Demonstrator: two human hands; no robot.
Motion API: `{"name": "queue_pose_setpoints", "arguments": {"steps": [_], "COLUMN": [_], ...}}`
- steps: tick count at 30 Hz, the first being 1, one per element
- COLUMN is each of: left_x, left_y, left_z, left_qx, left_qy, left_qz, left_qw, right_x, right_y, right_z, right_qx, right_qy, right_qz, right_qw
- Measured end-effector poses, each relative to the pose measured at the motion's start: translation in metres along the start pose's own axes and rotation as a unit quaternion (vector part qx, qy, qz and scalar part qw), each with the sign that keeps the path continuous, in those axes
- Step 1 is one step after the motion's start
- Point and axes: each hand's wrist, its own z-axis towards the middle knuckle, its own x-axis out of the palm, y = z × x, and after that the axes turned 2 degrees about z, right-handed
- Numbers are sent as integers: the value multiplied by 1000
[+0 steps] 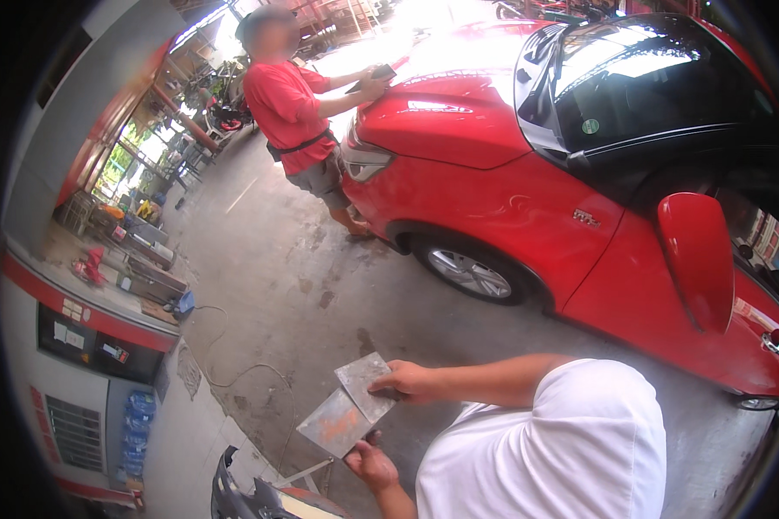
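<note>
My left hand (374, 467) is closed on the near edge of a larger flat metal putty plate (326, 426), which has an orange smear across its face. A smaller grey metal putty spreader (361, 377) is in my right hand (407, 381), fingers closed on its right end. The spreader's lower edge overlaps or meets the plate's upper edge; whether they touch I cannot tell. Both are held out in front of my white shirt, above the concrete floor.
A red car (485, 177) stands ahead and to the right, its mirror (697, 259) jutting out. At its front, a person in red (286, 104) holds a dark flat thing over the hood. A dark car part (247, 493) lies below; a hose (273, 370) crosses the floor.
</note>
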Motion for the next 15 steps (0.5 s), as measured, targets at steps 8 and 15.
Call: {"name": "queue_pose_setpoints", "arguments": {"steps": [8,15], "left_x": [9,-1], "left_y": [10,29], "left_z": [9,3], "left_qx": [42,31], "left_qy": [-198,-211], "left_qz": [222,110], "left_qw": [954,971], "right_x": [33,43], "right_y": [8,7], "right_z": [-18,-33], "right_qx": [-82,-108], "right_qy": [22,-64], "right_qz": [-249,-259], "right_qw": [965,958]}}
